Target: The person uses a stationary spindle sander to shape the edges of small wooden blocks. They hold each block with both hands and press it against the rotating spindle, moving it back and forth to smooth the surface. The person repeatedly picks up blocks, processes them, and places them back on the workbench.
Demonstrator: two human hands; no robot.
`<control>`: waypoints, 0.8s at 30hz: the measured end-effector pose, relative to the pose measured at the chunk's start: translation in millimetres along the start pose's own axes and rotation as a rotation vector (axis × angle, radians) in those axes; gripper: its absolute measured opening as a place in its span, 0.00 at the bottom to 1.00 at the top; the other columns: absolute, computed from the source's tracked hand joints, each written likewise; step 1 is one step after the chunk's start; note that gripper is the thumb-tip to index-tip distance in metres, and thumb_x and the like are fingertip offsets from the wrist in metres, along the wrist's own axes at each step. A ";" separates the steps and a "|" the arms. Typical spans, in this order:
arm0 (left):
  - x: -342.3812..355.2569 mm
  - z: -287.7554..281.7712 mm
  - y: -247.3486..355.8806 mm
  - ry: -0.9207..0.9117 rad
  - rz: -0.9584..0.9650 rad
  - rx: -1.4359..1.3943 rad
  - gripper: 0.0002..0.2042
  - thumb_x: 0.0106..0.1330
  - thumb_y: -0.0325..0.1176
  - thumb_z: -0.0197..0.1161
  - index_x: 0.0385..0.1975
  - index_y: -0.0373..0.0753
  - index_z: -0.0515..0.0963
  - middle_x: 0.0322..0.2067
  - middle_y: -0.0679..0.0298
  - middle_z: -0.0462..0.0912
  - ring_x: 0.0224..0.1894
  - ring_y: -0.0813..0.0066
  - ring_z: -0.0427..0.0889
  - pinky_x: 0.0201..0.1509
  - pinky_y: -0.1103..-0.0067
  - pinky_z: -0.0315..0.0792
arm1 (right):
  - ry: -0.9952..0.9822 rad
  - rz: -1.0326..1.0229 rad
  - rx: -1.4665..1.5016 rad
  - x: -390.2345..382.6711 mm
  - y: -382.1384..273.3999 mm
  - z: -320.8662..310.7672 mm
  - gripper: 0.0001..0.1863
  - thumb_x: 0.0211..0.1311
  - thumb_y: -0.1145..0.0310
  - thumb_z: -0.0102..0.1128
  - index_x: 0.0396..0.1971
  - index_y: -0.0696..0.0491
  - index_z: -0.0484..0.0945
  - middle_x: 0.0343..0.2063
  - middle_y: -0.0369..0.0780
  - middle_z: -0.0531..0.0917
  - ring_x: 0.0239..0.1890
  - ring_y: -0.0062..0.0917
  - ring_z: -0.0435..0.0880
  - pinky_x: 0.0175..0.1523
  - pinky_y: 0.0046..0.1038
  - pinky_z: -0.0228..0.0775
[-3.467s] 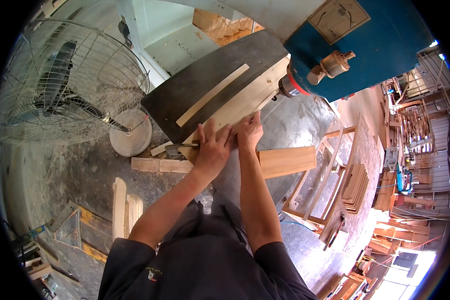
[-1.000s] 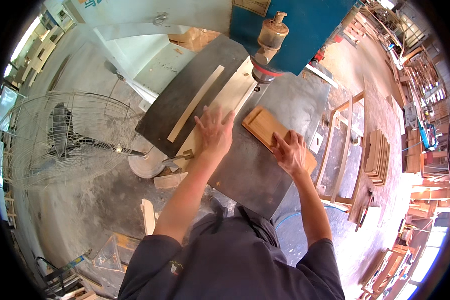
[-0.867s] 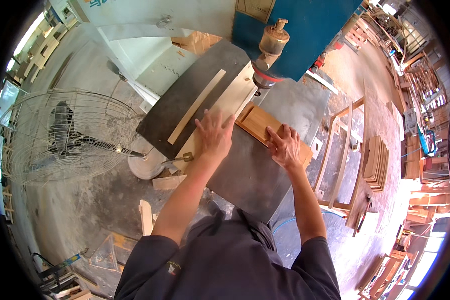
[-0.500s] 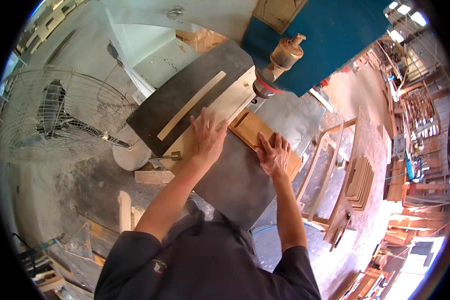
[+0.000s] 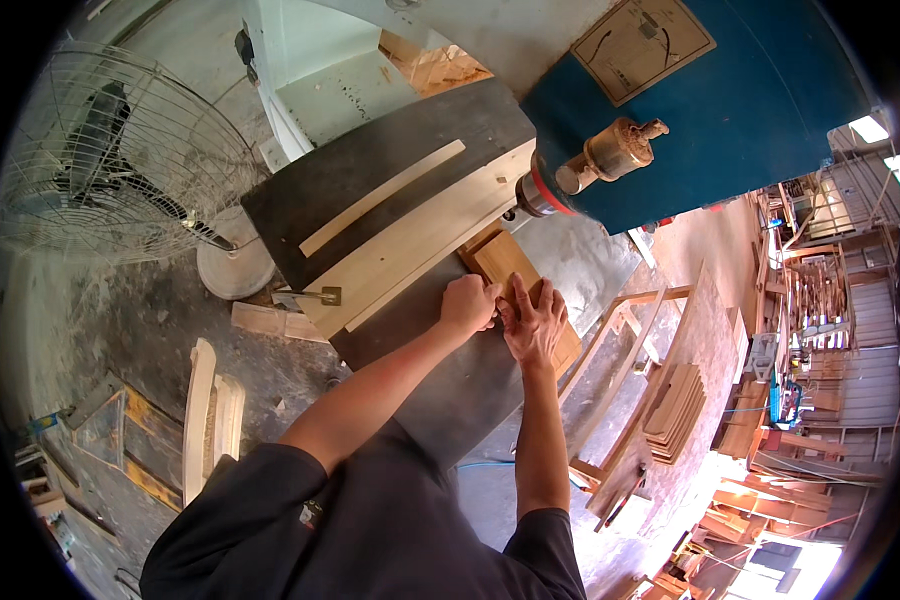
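Note:
A flat rectangular wooden board [image 5: 505, 256] lies on the dark grey metal machine table [image 5: 425, 365], along the pale wooden fence [image 5: 410, 250]. My right hand [image 5: 533, 325] grips the board from above, fingertips on its face and thumb toward its left edge. Curled closed at the board's near left edge is my left hand [image 5: 469, 308]; its fingertips are partly hidden against the wood. Past the board's far end, beside the fence, sits a round machine head [image 5: 542, 192] with a red ring.
A blue machine body [image 5: 740, 110] with a rusty cylindrical fitting [image 5: 618, 150] stands behind. A thin wooden strip [image 5: 382, 198] lies beyond the fence, held by a metal clamp [image 5: 330, 296]. At left is a caged fan [image 5: 120, 160]; at right, stacked boards [image 5: 674, 405] and a wooden frame [image 5: 610, 385].
My left hand has left the fence, moved right and closed at the board's edge. My right hand stays on the board, its fingers drawn nearer the left hand. The view has shifted.

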State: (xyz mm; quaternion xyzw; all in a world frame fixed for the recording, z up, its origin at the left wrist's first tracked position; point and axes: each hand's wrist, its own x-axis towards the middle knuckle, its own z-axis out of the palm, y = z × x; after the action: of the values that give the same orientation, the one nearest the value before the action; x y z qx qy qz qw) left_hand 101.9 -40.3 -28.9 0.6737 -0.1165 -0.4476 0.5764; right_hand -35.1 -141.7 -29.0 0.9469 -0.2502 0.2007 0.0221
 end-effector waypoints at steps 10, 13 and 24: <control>24.9 22.2 3.8 0.050 0.032 0.019 0.22 0.76 0.38 0.59 0.22 0.26 0.82 0.18 0.55 0.85 0.18 0.67 0.88 0.22 0.71 0.84 | -0.014 -0.019 -0.056 16.5 23.5 10.1 0.29 0.68 0.46 0.68 0.69 0.33 0.81 0.64 0.53 0.76 0.62 0.52 0.76 0.68 0.54 0.66; 27.0 25.8 4.6 0.070 0.040 0.026 0.22 0.76 0.38 0.59 0.21 0.26 0.82 0.18 0.54 0.85 0.18 0.66 0.88 0.22 0.70 0.85 | -0.007 -0.022 -0.059 17.6 27.6 13.2 0.29 0.69 0.45 0.66 0.68 0.33 0.82 0.64 0.53 0.76 0.62 0.52 0.76 0.67 0.54 0.66; 37.8 32.4 -1.2 0.092 0.079 0.071 0.25 0.77 0.43 0.57 0.21 0.28 0.82 0.17 0.51 0.86 0.20 0.61 0.90 0.28 0.68 0.87 | -0.029 -0.019 -0.062 20.4 34.8 15.6 0.29 0.70 0.42 0.65 0.69 0.31 0.81 0.65 0.53 0.76 0.63 0.53 0.75 0.66 0.55 0.66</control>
State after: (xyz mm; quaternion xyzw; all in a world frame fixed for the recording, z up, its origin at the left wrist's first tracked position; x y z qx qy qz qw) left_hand 99.2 -87.1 -45.6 0.7083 -0.1321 -0.3889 0.5741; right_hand -29.9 -183.9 -37.3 0.9509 -0.2475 0.1791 0.0497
